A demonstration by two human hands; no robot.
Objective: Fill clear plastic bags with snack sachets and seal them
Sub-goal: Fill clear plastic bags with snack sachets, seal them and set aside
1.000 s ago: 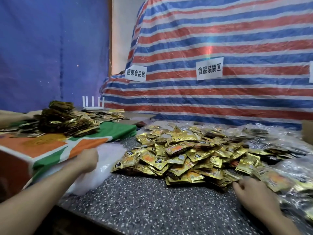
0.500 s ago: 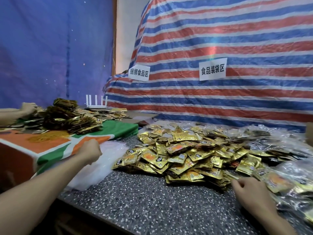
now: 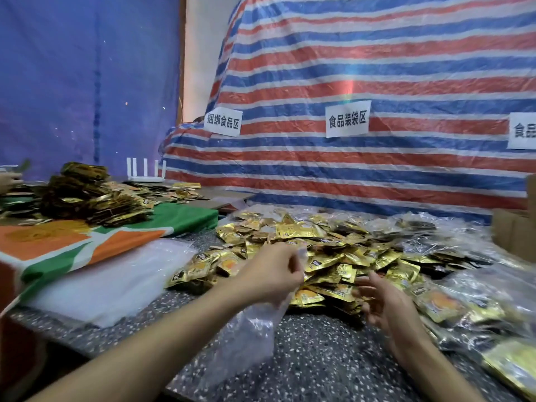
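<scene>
Hundreds of gold snack sachets (image 3: 319, 248) lie heaped on the speckled table (image 3: 319, 364), in the middle of the scene and just beyond both hands. The left hand (image 3: 269, 274) is raised over the near left edge of the heap, its fingers curled and pinching the top of a clear plastic bag (image 3: 249, 335), which hangs limp down to the tabletop. I cannot tell whether any sachet is inside it. The right hand (image 3: 385, 309) holds nothing: its fingers are spread and loosely bent, palm turned to the left, at the near right edge of the heap and a little apart from the bag. A stack of flat clear bags (image 3: 110, 282) lies to the left, and filled bags (image 3: 475, 303) crowd the right side. Farther left, darker sachets (image 3: 87, 195) are piled on an orange and green cloth (image 3: 72, 245). A striped tarp (image 3: 377, 68) with white signs (image 3: 347, 118) hangs at the far side.
</scene>
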